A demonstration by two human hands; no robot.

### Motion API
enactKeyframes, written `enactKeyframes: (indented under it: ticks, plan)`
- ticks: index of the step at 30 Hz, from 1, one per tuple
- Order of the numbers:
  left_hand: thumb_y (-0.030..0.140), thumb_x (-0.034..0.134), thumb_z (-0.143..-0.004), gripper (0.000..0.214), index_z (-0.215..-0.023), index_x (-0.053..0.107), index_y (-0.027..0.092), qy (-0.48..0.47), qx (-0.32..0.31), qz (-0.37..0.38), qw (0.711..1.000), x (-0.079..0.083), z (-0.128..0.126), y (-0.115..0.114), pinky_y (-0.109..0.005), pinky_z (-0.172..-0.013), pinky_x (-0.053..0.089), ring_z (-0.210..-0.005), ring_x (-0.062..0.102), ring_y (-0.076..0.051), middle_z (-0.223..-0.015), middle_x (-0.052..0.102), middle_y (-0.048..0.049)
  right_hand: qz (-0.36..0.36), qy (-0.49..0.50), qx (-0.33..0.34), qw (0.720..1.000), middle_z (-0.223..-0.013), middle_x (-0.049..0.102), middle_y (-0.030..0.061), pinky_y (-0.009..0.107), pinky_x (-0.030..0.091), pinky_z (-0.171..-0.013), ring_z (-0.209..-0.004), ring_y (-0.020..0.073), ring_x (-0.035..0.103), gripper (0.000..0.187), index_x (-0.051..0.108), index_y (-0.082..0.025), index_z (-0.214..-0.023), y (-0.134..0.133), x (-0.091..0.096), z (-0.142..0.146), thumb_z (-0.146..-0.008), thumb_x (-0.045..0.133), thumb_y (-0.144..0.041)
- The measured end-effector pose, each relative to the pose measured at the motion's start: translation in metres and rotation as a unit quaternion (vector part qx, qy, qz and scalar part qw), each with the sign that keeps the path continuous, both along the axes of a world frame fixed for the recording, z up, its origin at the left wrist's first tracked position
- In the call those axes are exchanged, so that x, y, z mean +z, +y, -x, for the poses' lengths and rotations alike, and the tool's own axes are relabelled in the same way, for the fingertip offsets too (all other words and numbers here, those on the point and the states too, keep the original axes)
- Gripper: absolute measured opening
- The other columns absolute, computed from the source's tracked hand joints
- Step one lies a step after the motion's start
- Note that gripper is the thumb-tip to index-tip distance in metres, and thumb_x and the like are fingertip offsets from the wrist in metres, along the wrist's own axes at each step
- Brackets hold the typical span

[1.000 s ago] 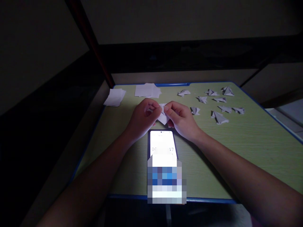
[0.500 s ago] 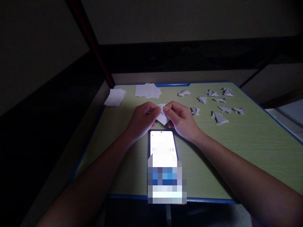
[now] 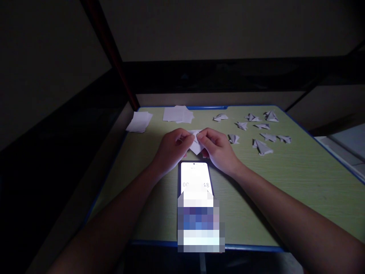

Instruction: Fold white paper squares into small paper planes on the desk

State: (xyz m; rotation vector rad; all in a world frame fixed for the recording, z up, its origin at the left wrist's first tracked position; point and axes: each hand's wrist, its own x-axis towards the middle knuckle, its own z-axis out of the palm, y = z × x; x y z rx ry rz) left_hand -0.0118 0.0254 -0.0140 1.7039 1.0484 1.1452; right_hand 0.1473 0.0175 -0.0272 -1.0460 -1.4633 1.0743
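Observation:
Between my two hands is a folded white paper [image 3: 197,147], its lower corner pointing toward me. My left hand [image 3: 174,148] is closed on its left side, thumb on top. From the right, my right hand [image 3: 218,149] pinches the same paper, the thumb close to the other thumb. My fingers hide the paper's side edges. Just below the hands lies a lit phone [image 3: 195,173] showing large digits, its lower part blurred out.
Several folded paper figures [image 3: 261,147] are spread over the right far part of the green table [image 3: 285,190]. White paper sheets [image 3: 173,114] lie at the back, and another paper stack [image 3: 139,121] sits at the left edge. The table has a blue rim [image 3: 208,107].
The whole scene sits slightly lower in view, as the camera has tilted. Both hands keep their grip on the folded paper, with the thumbs barely shifted.

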Motion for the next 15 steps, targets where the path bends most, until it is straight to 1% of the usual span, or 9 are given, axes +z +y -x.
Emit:
enactKeyframes:
  ticks: [5,10,15]
  plan:
    - [0.032,0.06,-0.081,0.02,-0.069,0.057,0.016,0.019,-0.001,0.008,1.0,0.0004,0.0006,-0.0005,-0.015,-0.037,0.035,-0.044,0.049,-0.006,-0.054,0.054,0.0029,-0.004,-0.002,-0.001,1.0,-0.048,0.048,-0.0056,0.025,0.03,-0.041,-0.041,0.0085,0.044,0.038,0.056,-0.019,-0.07,0.0011,-0.0009,0.0002,-0.085,0.065,-0.053]
    - [0.029,0.059,-0.082,0.018,-0.07,0.057,0.017,0.027,0.0,0.007,1.0,0.0017,0.0007,-0.0005,-0.017,-0.038,0.034,-0.045,0.049,-0.007,-0.054,0.054,0.0025,-0.011,-0.001,-0.002,1.0,-0.047,0.048,-0.0057,0.025,0.028,-0.041,-0.041,0.0084,0.043,0.037,0.056,-0.019,-0.071,0.0002,-0.0008,0.0,-0.085,0.066,-0.052]
    - [0.026,0.058,-0.083,0.015,-0.071,0.056,0.017,0.024,0.007,-0.006,1.0,-0.0009,0.0005,0.0009,-0.018,-0.039,0.034,-0.044,0.048,-0.006,-0.055,0.055,0.0029,-0.007,-0.002,0.011,1.0,-0.049,0.049,-0.0053,0.025,0.029,-0.041,-0.043,0.0088,0.044,0.037,0.058,-0.019,-0.072,-0.0017,0.0025,-0.0003,-0.084,0.067,-0.052]
